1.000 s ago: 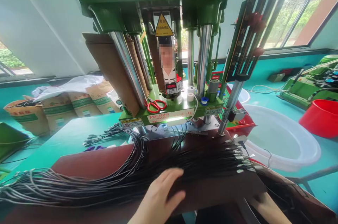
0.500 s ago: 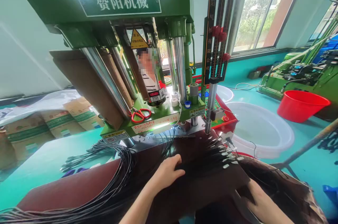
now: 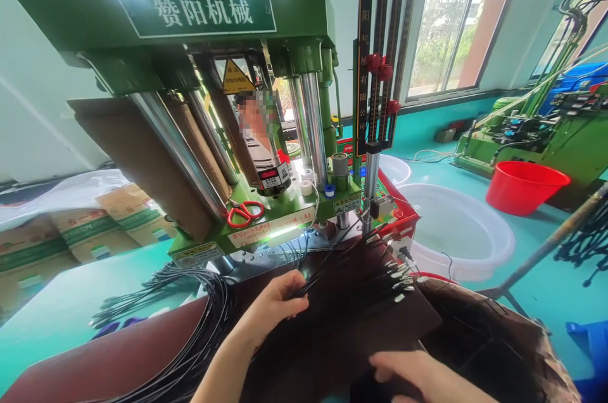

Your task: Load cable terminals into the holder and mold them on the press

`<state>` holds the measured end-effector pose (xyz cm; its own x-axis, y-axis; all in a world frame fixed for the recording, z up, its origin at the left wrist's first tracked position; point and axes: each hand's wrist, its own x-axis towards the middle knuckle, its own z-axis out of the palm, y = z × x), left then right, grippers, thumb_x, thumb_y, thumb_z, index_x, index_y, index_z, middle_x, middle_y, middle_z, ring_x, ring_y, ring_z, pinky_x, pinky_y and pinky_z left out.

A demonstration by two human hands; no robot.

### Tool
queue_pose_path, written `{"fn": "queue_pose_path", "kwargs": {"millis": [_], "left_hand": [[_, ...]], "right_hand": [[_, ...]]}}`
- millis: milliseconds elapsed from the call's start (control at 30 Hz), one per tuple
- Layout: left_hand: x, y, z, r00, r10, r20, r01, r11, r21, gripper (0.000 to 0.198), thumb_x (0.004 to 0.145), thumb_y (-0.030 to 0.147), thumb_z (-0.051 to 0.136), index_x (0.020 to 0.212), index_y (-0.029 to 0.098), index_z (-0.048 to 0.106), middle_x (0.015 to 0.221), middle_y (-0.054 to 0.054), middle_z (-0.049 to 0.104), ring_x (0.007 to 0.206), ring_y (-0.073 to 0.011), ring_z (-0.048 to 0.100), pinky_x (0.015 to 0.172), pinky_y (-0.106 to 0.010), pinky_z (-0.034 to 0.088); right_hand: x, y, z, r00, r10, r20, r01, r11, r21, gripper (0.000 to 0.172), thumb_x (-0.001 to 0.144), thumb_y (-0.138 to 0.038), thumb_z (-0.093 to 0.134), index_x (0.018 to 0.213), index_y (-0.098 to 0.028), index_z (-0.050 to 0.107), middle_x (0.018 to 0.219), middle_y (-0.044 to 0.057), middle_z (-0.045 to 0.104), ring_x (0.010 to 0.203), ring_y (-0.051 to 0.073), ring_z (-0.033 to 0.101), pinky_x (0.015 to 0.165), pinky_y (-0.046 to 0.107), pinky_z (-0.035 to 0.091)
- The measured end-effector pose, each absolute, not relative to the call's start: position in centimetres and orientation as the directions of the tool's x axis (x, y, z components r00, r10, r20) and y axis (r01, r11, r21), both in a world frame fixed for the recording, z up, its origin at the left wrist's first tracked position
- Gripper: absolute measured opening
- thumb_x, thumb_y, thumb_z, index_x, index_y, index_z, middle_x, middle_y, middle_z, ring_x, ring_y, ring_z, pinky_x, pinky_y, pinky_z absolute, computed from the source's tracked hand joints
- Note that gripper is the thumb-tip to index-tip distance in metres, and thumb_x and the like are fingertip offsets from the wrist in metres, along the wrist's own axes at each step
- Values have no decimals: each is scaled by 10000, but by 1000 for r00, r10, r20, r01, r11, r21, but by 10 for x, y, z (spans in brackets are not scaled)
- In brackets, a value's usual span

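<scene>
My left hand [image 3: 278,301] is closed around thin black cables [image 3: 319,277] in front of the green press [image 3: 304,197]. A dark strand rises to the right from its fingers. Several cables with pale metal connectors [image 3: 398,276] lie on the dark red tabletop [image 3: 413,320] to its right. My right hand [image 3: 408,368] hovers low over the front of the table, its fingers apart with nothing visible in them; its lower part is cut off by the frame. A thick bundle of black cables [image 3: 216,314] curves along the table at left.
Red-handled scissors [image 3: 246,214] rest on the press ledge beside a white tape roll [image 3: 306,187] and a blue-rimmed one [image 3: 329,191]. At right are an open bag [image 3: 536,343], a white tub [image 3: 503,244] and a red bucket [image 3: 527,187]. Cardboard boxes [image 3: 85,235] stand at left.
My right hand has moved left from the bag's edge to over the table front. My left hand has closed around cables, and one strand now rises rightward from it. The view has shifted slightly.
</scene>
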<state>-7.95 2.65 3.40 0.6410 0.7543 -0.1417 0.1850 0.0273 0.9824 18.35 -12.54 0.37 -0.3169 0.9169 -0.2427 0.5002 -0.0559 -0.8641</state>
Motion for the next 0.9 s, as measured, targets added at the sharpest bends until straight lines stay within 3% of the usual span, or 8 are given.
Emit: {"fn": "queue_pose_path", "kwargs": {"millis": [100, 167, 233, 367, 500, 633, 767, 900], "left_hand": [[-78, 16, 32, 631, 767, -121, 241, -46, 969, 142, 716, 231, 590, 710, 171, 462, 644, 51, 452, 580, -78, 376, 532, -202, 308], [-75, 7, 30, 614, 783, -101, 303, -116, 946, 124, 729, 216, 562, 691, 172, 452, 640, 54, 435, 603, -83, 375, 566, -207, 315], [-71, -2, 28, 612, 784, -102, 366, -167, 915, 94, 740, 207, 536, 699, 174, 458, 648, 52, 444, 628, -92, 387, 585, -210, 317], [-56, -11, 30, 671, 732, -122, 423, -242, 873, 72, 764, 243, 520, 758, 174, 503, 685, 42, 509, 653, -100, 428, 588, -211, 324], [-25, -5, 43, 722, 679, -133, 301, -136, 944, 177, 825, 335, 431, 803, 170, 493, 637, 32, 527, 549, -87, 474, 511, -205, 349], [3, 5, 54, 683, 713, -159, 262, -36, 964, 201, 799, 363, 457, 756, 166, 462, 545, 37, 528, 412, -64, 435, 396, -181, 283], [10, 7, 54, 681, 710, -178, 223, 30, 974, 224, 794, 385, 463, 765, 163, 447, 602, 3, 597, 419, -68, 491, 392, -176, 310], [8, 8, 50, 697, 697, -168, 199, 37, 979, 254, 811, 411, 430, 752, 164, 440, 652, -23, 633, 429, -77, 530, 396, -179, 327]], "right_hand": [[160, -97, -1, -311, 950, -22, -64, -44, -997, 647, 720, -383, 673, 1313, -327, 420, 1199, 63, 576, 1072, 242, 532, 938, 407, 398], [149, -75, 1, -174, 982, 67, -420, -13, -907, 646, 706, -432, 688, 1291, -301, 446, 1215, 80, 560, 1050, 237, 544, 925, 413, 401], [143, -59, 10, -7, 999, 52, -591, 38, -806, 447, 751, -376, 661, 1172, -262, 563, 1083, 69, 633, 942, 208, 590, 865, 378, 436], [143, -47, 31, 81, 997, -18, -585, 33, -810, 174, 764, -306, 660, 912, -216, 683, 836, 31, 686, 743, 159, 609, 714, 294, 472], [146, -52, 37, 123, 992, -34, -544, 39, -838, 210, 679, -311, 735, 858, -205, 707, 769, 12, 681, 681, 146, 596, 680, 279, 465], [148, -54, 33, 169, 985, -36, -570, 67, -819, 221, 671, -283, 740, 870, -199, 696, 715, 0, 666, 667, 161, 600, 654, 300, 461], [154, -51, 28, 190, 982, -13, -620, 109, -777, 97, 700, -240, 718, 747, -170, 670, 685, -1, 643, 619, 139, 581, 628, 281, 455], [157, -48, 25, 239, 971, -3, -629, 153, -762, 116, 677, -236, 734, 662, -167, 642, 644, -11, 621, 615, 129, 562, 625, 258, 448]]}}
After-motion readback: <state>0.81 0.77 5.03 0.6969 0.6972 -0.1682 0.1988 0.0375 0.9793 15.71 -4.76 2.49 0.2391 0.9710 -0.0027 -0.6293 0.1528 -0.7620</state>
